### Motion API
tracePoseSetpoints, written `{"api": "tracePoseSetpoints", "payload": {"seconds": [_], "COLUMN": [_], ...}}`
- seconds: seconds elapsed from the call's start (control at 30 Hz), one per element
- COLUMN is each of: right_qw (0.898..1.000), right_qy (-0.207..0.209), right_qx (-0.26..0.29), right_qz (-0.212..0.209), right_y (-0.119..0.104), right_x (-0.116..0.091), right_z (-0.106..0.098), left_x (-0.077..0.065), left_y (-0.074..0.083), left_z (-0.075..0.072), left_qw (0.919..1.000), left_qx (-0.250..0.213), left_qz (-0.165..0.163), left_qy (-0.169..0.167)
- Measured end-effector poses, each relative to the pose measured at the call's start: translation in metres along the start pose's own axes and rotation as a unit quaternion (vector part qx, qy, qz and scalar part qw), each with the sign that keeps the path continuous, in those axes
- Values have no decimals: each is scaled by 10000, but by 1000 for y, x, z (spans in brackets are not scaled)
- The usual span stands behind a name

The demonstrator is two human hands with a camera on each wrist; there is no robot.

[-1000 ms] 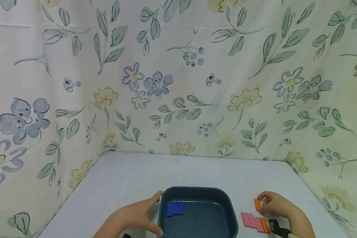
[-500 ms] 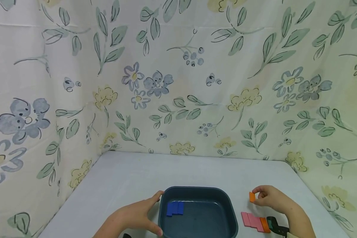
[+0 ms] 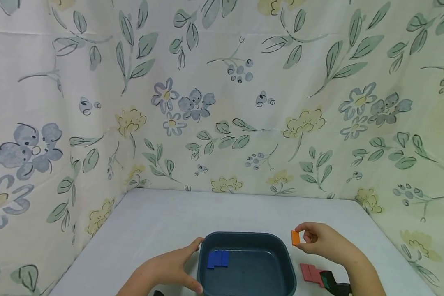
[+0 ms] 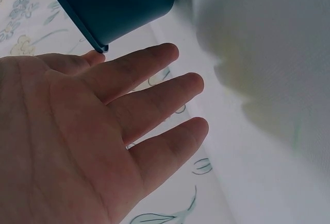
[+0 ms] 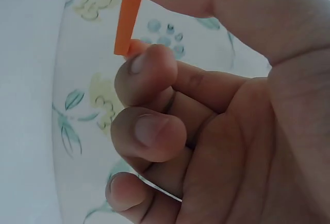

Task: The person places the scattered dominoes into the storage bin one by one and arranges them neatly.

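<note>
My right hand (image 3: 323,242) pinches a small flat orange block (image 3: 295,238) by its ends between thumb and index finger, just right of a dark blue-grey tray (image 3: 244,233). The right wrist view shows the orange block (image 5: 127,20) upright at the fingertips, with the other fingers curled apart from it. Spread along the tray's left side, my left hand (image 3: 174,265) touches the rim with its thumb and a fingertip. Its fingers are straight in the left wrist view, beside the tray's outer wall (image 4: 118,7). Several blue blocks (image 3: 218,259) lie side by side inside the tray.
Pink blocks (image 3: 311,273) lie in a row on the white table (image 3: 163,213), right of the tray. A dark wrist strap (image 3: 333,283) overlaps the row's right end. Floral cloth (image 3: 222,156) hangs behind the table and along both sides.
My right hand has lifted the orange block from near the pink row and carried it left toward the tray's right rim. The other orange block is now hidden behind the wrist strap. My left hand stays put.
</note>
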State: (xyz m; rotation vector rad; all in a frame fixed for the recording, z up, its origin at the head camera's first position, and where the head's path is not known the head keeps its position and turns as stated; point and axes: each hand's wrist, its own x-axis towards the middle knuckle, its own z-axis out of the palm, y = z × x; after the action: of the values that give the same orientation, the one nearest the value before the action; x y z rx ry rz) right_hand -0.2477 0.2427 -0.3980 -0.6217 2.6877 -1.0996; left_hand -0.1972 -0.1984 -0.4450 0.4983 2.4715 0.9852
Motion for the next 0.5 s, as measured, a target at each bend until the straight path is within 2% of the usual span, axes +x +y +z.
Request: {"api": "tracePoseSetpoints", "payload": {"seconds": [0.27, 0.5], "right_qw": [9998, 9980], "right_qy": [35, -389], "right_qx": [-150, 298], "right_qz": [-153, -412], "right_y": [-17, -23], "right_x": [7, 14], "right_z": [17, 27], "left_x": [0, 1], "left_y": [2, 3], "left_z": [0, 0], "left_qw": [10000, 10000], "left_qx": [32, 41], "left_qz": [11, -72], "left_qy": [30, 32]}}
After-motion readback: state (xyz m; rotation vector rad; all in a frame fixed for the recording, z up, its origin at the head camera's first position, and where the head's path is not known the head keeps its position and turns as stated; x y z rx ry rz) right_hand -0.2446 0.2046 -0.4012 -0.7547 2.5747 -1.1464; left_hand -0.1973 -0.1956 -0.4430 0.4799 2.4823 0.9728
